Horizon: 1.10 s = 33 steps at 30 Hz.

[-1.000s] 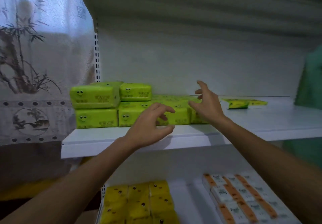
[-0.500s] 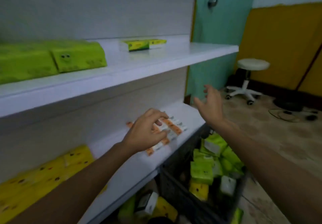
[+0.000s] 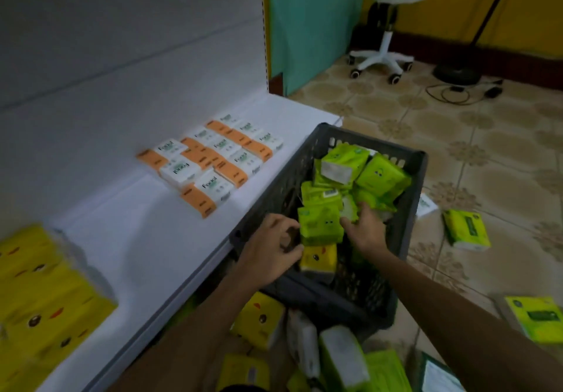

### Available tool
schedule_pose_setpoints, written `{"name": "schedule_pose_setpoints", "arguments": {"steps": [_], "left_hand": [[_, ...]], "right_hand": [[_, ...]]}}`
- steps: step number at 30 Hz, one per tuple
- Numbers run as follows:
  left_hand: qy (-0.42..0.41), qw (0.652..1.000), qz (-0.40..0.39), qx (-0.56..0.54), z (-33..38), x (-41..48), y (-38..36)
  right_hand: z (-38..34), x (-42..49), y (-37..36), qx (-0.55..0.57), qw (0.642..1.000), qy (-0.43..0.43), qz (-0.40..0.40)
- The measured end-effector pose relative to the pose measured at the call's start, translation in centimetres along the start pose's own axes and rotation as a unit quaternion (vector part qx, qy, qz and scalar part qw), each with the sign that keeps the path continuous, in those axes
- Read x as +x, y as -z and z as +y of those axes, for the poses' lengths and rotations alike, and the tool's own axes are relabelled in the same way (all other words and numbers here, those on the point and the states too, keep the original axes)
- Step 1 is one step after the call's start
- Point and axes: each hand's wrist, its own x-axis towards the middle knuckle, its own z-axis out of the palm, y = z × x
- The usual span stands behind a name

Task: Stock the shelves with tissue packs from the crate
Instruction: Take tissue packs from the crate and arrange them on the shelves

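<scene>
The left hand (image 3: pixel 271 248) has its fingers curled at the left edge of a green tissue pack (image 3: pixel 321 224). The right hand (image 3: pixel 362 230) lies against the pack's right edge, thumb along that side and fingers reaching on among the packs behind. Whether either hand has closed on the pack or only touches it cannot be told from this view. The pack sits directly between the two hands, printed face up. That face looks nearly square, so its long axis is hard to read. Both hands are about equally near, so a two-handed squeeze from the sides looks like the coming move. The pack lies at the near end of the dark crate (image 3: pixel 417 160), partly on top of a yellow pack (image 3: pixel 318 257). More green packs (image 3: pixel 380 178) are heaped loosely at odd angles toward the crate's far end. The crate stands on the floor against the front edge of the white lower shelf (image 3: pixel 152 239), to the hands' left. That shelf carries a flat block of orange-and-white packs (image 3: pixel 213 160) and, further left, a stack of yellow packs (image 3: pixel 39 300). Loose packs (image 3: pixel 466 228) lie on the tiled floor around the crate.
</scene>
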Motion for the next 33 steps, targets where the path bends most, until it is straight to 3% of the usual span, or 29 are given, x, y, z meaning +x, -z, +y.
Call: {"name": "schedule_pose_setpoints", "arguments": {"steps": [5,12,17,24,30,33], "left_hand": [[0.013,1.0,-0.024,-0.004,-2.3,2.9,-2.2],[0.039,0.999,0.001,0.023,-3.9,4.3,-3.4],[0.047,0.997,0.024,0.063,-4.2,3.9,-3.9],[0.071,0.995,0.068,0.032,-4.5,4.0,-3.9],[0.103,0.992,0.034,-0.063,-4.1,3.9,-2.9],[0.095,0.995,0.014,-0.007,-2.9,3.5,-1.1]], "right_hand": [[2.2,1.6,-3.9,-0.023,0.998,-0.063,-0.021],[4.2,4.9,-5.7,-0.151,0.982,0.02,-0.108],[6.1,5.5,-8.7,-0.149,0.976,-0.01,-0.16],[5.3,5.0,-8.8,-0.18,0.979,0.037,-0.085],[3.0,3.0,-4.5,-0.157,0.983,0.087,-0.038],[0.1,2.1,-1.2,-0.117,0.981,0.154,-0.005]]}}
